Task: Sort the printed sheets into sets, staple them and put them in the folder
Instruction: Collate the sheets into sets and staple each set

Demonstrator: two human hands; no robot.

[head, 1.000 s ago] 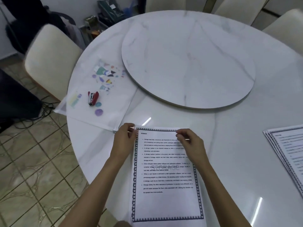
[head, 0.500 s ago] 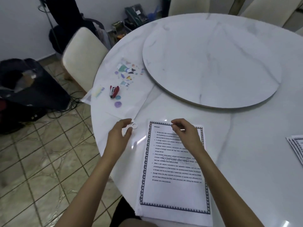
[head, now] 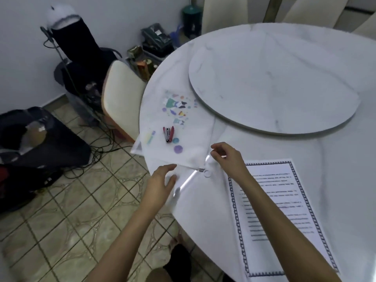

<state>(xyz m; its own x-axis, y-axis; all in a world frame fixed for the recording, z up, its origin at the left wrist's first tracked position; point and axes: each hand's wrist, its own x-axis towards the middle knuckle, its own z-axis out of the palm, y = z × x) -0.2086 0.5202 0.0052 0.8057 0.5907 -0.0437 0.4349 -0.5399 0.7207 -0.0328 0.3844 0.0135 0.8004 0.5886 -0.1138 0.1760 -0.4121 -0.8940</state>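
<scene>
If the left hand (head: pixel 160 180), fingers spread, and right hand (head: pixel 227 157), curled on something unclear, jerk the centre-frame folder (head: pixel 193 143), the stapler (head: pixel 168 134) could slide off.

left hand (head: pixel 160 180) and right hand (head: pixel 227 157): both bare. forearms uncovered up to the frame edge. black garment (head: pixel 180 259) low in frame, between the arms; cut too blurred to tell.

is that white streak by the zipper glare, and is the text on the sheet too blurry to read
Head view: the streak below the zipper pull looks like a light's reflection on the glossy table; same view: the text on the printed sheet is smeared and unreadable.
</scene>
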